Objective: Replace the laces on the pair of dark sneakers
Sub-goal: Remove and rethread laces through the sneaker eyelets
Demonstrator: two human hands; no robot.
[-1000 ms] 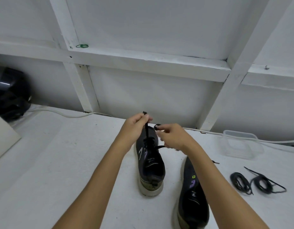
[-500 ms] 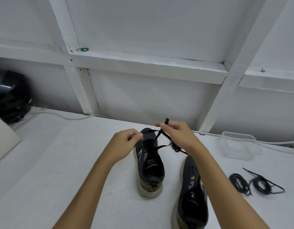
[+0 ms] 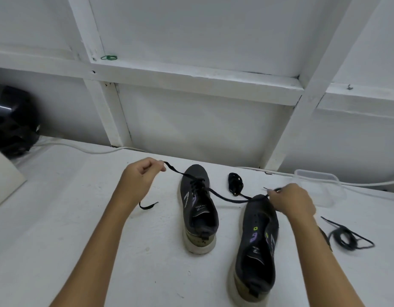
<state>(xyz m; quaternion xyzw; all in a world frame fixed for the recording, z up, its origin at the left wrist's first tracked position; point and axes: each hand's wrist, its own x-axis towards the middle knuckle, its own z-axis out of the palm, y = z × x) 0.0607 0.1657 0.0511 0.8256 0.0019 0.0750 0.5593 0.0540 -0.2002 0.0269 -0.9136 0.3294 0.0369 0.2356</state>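
From the head view, the left hand [image 3: 141, 176] pinches one end of the black lace [image 3: 227, 197] in its fingers [image 3: 158, 165]. The right hand [image 3: 291, 200] pinches the other end. Between them on the bench [image 3: 58, 218] stands the laced sneaker [image 3: 198, 209], the second sneaker [image 3: 256, 251] just under the right fingers.

A single wide-angle view is given from head height, aimed forward and down at the white bench [image 3: 58, 218]. The bench is seen from close, both forearms entering from 6 o'clock. The white framed wall [image 3: 191, 120] is taken in toward 12 o'clock.
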